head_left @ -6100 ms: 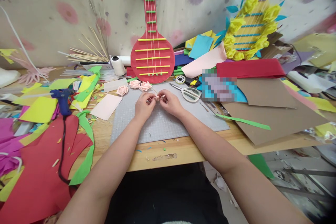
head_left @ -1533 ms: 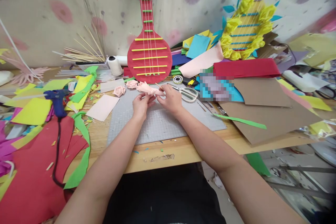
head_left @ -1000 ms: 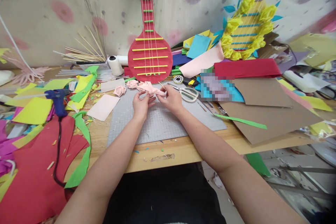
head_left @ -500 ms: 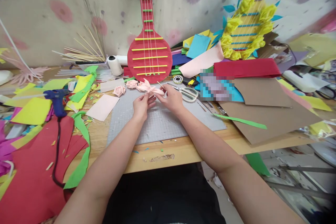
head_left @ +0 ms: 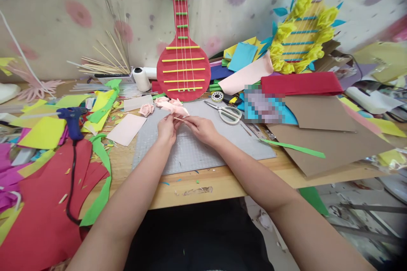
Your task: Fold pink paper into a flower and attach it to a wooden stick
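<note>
My left hand (head_left: 167, 128) is closed on the lower edge of a pale pink crepe paper piece (head_left: 178, 110) above the cutting mat (head_left: 203, 152). Between the fingers of my right hand (head_left: 203, 129) is a thin wooden stick (head_left: 179, 119), whose tip reaches the left fingertips. Both hands are close together, and the left fingers partly hide the paper's lower edge. Just beyond them are pink paper roses, one (head_left: 146, 110) at the mat's upper left corner and another (head_left: 160, 100) behind the held paper.
Scissors (head_left: 230, 115) lie right of my hands, near a tape roll (head_left: 217, 96). A red paper lute (head_left: 183, 70) stands behind the mat. At left are a blue glue gun (head_left: 72, 123) and paper scraps; brown cardboard (head_left: 321, 148) covers the right side.
My right hand has moved lower and turned, so the stick, which pointed up and away, now lies nearly level by the left fingertips. The right fingers have left the pink paper.
</note>
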The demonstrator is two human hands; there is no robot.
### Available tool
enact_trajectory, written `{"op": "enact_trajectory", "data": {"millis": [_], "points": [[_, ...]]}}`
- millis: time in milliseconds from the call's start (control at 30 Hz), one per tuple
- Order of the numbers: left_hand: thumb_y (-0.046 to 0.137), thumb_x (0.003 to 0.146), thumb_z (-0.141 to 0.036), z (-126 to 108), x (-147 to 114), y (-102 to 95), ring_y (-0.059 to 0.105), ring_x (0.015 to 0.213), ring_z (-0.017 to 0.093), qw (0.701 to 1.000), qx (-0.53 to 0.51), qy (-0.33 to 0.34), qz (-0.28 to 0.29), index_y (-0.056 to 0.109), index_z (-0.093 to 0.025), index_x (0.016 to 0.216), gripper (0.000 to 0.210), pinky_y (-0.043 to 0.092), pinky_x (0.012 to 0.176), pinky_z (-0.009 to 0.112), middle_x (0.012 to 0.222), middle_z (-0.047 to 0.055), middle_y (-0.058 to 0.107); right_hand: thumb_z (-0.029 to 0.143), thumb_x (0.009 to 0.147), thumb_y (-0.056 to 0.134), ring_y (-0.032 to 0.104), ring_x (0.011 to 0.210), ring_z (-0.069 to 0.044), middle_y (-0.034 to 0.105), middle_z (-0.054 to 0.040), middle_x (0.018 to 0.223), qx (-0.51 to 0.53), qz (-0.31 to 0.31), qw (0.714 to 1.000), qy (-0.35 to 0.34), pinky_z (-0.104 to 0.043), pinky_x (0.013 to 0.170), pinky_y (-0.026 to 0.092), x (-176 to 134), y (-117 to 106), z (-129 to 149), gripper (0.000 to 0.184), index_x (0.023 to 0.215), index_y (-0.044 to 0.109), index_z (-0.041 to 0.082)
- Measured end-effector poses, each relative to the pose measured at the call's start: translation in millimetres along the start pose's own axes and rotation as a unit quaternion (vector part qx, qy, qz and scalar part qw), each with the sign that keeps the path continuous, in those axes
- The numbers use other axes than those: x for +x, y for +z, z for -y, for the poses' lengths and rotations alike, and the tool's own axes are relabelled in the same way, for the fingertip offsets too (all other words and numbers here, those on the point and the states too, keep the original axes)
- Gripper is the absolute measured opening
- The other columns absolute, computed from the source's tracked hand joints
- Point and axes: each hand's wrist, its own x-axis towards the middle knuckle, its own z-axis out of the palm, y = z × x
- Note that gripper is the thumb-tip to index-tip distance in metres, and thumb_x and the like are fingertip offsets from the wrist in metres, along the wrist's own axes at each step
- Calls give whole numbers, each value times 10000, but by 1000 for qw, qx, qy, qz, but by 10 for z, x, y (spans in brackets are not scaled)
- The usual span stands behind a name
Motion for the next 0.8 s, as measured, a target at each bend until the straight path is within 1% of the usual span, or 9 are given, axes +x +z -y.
{"op": "enact_trajectory", "data": {"millis": [67,167,267,367,467,667,800], "points": [[468,766,-41,5,-20,6,637,624,99,1000,10,7,16,583,-121,697,155,518,710,242,637,19,644,382,918,363,616,950,-160,658,-21,1095,23,4,999,37,-272,794,439,29,31,-54,318,1060,622,263],[481,755,-45,19,-78,34,644,666,105,999,28,9,44,595,-124,714,144,515,753,262,663,21,659,340,912,375,630,889,-174,674,-49,1043,20,20,996,81,-295,777,449,62,34,-77,298,1002,637,231],[516,748,-82,42,-120,53,658,759,126,996,44,13,71,615,-130,736,111,507,799,283,743,42,686,279,893,404,632,771,-163,693,-55,873,37,24,991,126,-290,719,450,77,18,-57,234,970,602,182],[560,733,-126,73,-119,47,661,819,148,994,56,20,87,620,-130,736,60,504,810,298,809,62,696,268,865,459,611,672,-129,676,-19,735,115,19,983,143,-263,677,444,78,22,-65,159,919,568,166],[578,727,-150,100,-97,31,656,846,154,993,65,30,90,616,-133,729,41,506,807,295,812,58,696,302,838,500,590,625,-108,672,-10,719,179,-3,972,152,-250,648,441,75,62,-131,158,853,583,168],[592,677,-116,72,-122,34,653,868,161,992,58,36,108,617,-130,760,88,496,836,306,802,49,690,400,764,569,579,639,-131,674,-23,732,197,-66,961,184,-248,587,424,86,161,-277,243,767,682,185],[551,637,-58,14,-165,36,649,918,177,988,45,14,147,602,-131,756,149,484,872,329,835,60,692,427,728,594,567,618,-127,674,-23,714,230,-77,947,211,-239,561,411,92,168,-293,269,759,704,184]]}}
